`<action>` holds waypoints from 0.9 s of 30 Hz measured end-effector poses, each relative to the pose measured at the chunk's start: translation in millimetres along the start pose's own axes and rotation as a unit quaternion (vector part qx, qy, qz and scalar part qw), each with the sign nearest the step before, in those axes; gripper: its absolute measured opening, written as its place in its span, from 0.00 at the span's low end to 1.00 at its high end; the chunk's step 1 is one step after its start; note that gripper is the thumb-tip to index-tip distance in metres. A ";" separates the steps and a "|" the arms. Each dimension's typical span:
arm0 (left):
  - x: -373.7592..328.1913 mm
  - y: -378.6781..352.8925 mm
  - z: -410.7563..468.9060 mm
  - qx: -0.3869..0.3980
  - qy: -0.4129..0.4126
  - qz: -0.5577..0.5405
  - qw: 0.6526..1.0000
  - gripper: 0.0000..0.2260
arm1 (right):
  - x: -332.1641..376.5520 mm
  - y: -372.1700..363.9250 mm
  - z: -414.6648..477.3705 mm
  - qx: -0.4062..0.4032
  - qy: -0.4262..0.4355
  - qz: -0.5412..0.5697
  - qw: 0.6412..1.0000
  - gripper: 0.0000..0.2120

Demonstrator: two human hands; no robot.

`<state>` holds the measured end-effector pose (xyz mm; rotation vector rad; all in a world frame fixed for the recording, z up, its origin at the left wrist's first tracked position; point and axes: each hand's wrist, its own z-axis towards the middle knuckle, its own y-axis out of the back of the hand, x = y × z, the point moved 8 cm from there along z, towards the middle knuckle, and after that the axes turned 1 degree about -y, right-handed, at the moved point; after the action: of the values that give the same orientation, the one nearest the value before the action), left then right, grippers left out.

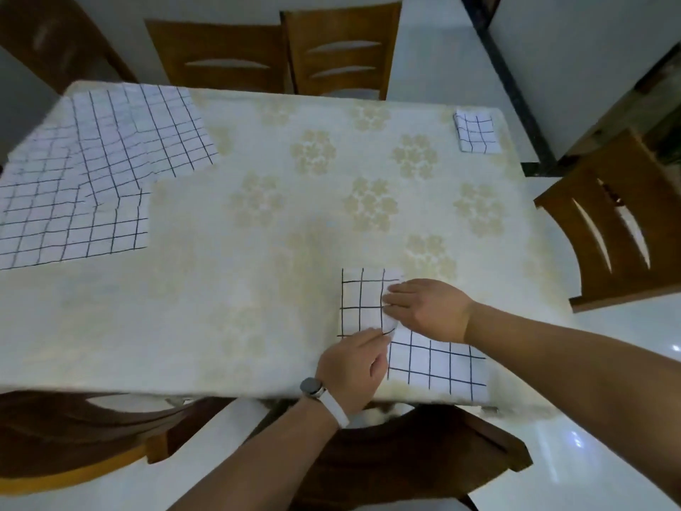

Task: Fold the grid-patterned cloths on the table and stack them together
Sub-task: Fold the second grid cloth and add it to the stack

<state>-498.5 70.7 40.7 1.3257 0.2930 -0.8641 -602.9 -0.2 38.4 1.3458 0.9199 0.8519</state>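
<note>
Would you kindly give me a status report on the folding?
Left grip pinches near cloth's fold; right grip presses it flat. Folded cloth at far corner. Unfolded pile lies left.

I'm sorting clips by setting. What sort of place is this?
Probably a home dining room: a table under a floral tablecloth, wooden dining chairs around it, a glossy white floor.

No text, label, brand, number or sign can be read. The grid-patterned cloth [436,366] at the near edge of the table [221,289], the spread cloths [110,160] at its far left corner and the folded cloth [475,132] at its far right corner carry only dark lines on white. The wristwatch [312,386] shows a grey face too small to read.
</note>
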 end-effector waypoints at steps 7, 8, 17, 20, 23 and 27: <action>-38.9 -70.8 8.6 0.058 -0.017 0.043 0.997 0.15 | -23.1 -24.2 -64.7 -0.043 0.035 0.028 0.998 0.16; -45.1 -80.6 9.9 0.061 -0.024 0.042 0.997 0.15 | -26.6 -29.2 -75.2 -0.044 0.040 0.036 0.998 0.16; -85.6 -151.3 18.7 0.111 -0.086 0.076 0.987 0.12 | -49.3 -55.8 -155.9 -0.055 0.061 0.065 0.995 0.13; -87.3 -168.1 20.2 0.132 -0.091 0.097 0.982 0.13 | -51.5 -57.1 -164.7 -0.054 0.066 0.052 0.995 0.17; -93.3 -181.4 24.0 0.148 -0.100 0.123 0.976 0.14 | -57.4 -65.7 -170.1 -0.064 0.058 0.057 0.995 0.16; -95.3 -198.6 26.4 0.160 -0.098 0.144 0.972 0.14 | -61.1 -81.0 -177.9 -0.042 0.045 0.057 0.996 0.16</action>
<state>-706.8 83.4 -34.6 1.5203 -0.1990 -0.8082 -791.5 13.4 -40.3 1.3046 0.8743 1.0349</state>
